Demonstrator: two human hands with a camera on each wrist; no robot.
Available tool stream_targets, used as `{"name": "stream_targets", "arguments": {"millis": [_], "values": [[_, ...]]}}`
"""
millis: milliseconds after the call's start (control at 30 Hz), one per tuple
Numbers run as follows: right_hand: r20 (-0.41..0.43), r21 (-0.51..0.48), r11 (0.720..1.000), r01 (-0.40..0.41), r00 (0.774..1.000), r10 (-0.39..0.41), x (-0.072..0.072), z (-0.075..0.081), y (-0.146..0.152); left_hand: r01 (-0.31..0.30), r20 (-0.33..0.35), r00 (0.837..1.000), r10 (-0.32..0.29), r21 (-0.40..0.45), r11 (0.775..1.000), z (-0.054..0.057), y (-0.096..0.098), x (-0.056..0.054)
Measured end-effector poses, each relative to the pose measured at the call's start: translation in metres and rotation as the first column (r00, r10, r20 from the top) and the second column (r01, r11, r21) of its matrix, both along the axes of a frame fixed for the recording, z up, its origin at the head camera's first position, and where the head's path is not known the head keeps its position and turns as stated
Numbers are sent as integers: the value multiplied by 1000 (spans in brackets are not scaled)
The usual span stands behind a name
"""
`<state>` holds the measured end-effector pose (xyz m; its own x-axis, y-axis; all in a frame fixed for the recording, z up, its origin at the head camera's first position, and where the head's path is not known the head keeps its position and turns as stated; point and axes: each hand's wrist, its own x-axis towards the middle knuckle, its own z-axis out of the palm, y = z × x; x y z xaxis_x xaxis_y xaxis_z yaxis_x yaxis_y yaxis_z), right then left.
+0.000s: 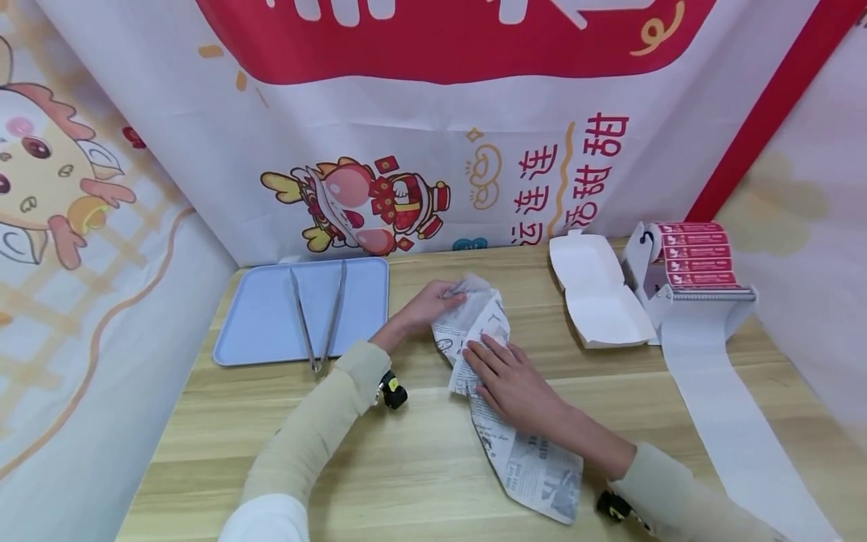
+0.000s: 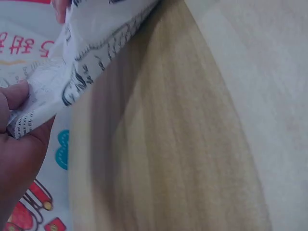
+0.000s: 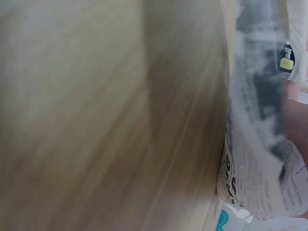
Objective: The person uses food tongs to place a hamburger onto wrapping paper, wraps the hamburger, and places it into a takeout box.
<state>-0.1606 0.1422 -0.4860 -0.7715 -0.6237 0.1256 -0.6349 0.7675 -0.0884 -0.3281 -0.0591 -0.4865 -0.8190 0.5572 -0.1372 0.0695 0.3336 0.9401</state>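
A sheet of newsprint-patterned wrapping paper (image 1: 535, 474) is folded and bunched at its far end, while its near end trails toward the table's front. My left hand (image 1: 433, 303) pinches the far edge of this paper between thumb and fingers. In the left wrist view the thumb (image 2: 17, 94) lies on the paper's inner face. My right hand (image 1: 518, 388) rests over the folded middle, its fingers extended across the paper. Printed paper (image 3: 255, 168) fills the right side of the right wrist view, partly blurred. What lies inside the folds is hidden.
Metal tongs (image 1: 332, 324) lie across a light blue tray (image 1: 237, 331) at the left. At the right stand an unfolded white paper box (image 1: 612, 312) and a label dispenser (image 1: 738, 309) with red labels, its white backing strip (image 1: 731, 429) running forward. A printed cloth (image 1: 420, 113) backs the wooden table.
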Motion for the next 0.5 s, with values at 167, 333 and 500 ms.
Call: {"name": "stream_targets", "arguments": {"millis": [167, 333, 500], "values": [[-5, -12, 1000, 3, 1000, -3, 0, -2, 3, 21, -203, 978, -47, -129, 991, 12, 7, 3], [24, -10, 1000, 3, 1000, -3, 0, -3, 4, -36, -278, 959, -52, -302, 953, 28, 14, -11], [66, 12, 1000, 15, 998, -16, 0, -1, 1, 55, -324, 909, -260, -528, 848, 52, 39, -30]]}}
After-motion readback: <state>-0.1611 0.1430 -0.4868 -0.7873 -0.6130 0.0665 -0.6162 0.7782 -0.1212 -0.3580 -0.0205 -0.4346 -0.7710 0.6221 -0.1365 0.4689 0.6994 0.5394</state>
